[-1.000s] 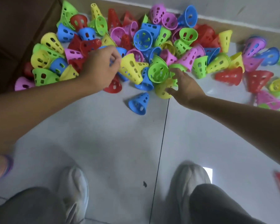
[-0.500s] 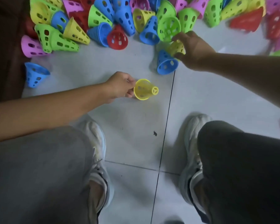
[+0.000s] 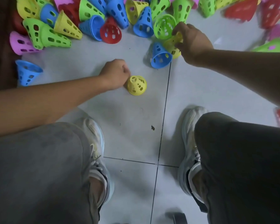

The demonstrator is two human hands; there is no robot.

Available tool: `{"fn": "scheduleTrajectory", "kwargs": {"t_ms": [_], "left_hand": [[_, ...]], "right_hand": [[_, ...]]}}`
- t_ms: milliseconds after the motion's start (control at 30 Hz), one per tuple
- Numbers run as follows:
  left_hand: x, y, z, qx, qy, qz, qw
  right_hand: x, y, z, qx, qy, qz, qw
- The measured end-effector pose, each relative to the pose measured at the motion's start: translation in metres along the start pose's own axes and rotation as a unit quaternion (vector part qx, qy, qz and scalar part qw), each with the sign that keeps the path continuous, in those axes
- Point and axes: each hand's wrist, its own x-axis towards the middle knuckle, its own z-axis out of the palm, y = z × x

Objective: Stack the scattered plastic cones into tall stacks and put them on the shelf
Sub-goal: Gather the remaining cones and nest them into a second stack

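Head view: left hand point(image 3: 116, 73) clenched beside upright yellow cone point(image 3: 137, 85); right hand point(image 3: 190, 42) pinches second yellow cone point(image 3: 172, 44). Nest it squarely.

Cone pile point(image 3: 113, 15) spans the floor point(image 3: 131, 126) from 10 to 2 o'clock, farthest from the person. Lone upright cone point(image 3: 137, 85) stands at centre, nearer than the pile, left hand point(image 3: 115, 75) touching it at its 9 o'clock. Right hand point(image 3: 191, 41) at 1 o'clock on a pile-edge cone point(image 3: 172, 44); shoes at 7 point(image 3: 95, 152) and 5 o'clock point(image 3: 189, 143).
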Motion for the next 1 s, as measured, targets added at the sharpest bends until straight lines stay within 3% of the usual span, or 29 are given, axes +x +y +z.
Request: {"fn": "scheduleTrajectory", "kwargs": {"t_ms": [167, 267, 433, 733, 1000], "left_hand": [[0.016, 0.033, -0.012, -0.029, 0.018, 0.116, 0.993], [0.021, 0.054, -0.007, -0.05, -0.045, 0.15, 0.986], [0.028, 0.058, 0.005, -0.032, -0.164, 0.15, 0.975], [0.021, 0.058, 0.005, -0.134, -0.251, 0.074, 0.956], [0.018, 0.061, -0.006, -0.174, -0.205, 0.078, 0.96]], "right_hand": [[-0.006, 0.009, 0.0, 0.058, 0.007, 0.001, 0.998], [-0.014, 0.01, 0.005, 0.097, -0.009, -0.005, 0.995], [-0.026, 0.008, 0.015, 0.149, -0.002, -0.014, 0.989], [-0.036, 0.0, 0.028, 0.204, -0.001, -0.019, 0.979], [-0.042, -0.009, 0.028, 0.269, 0.057, -0.002, 0.961]]}}
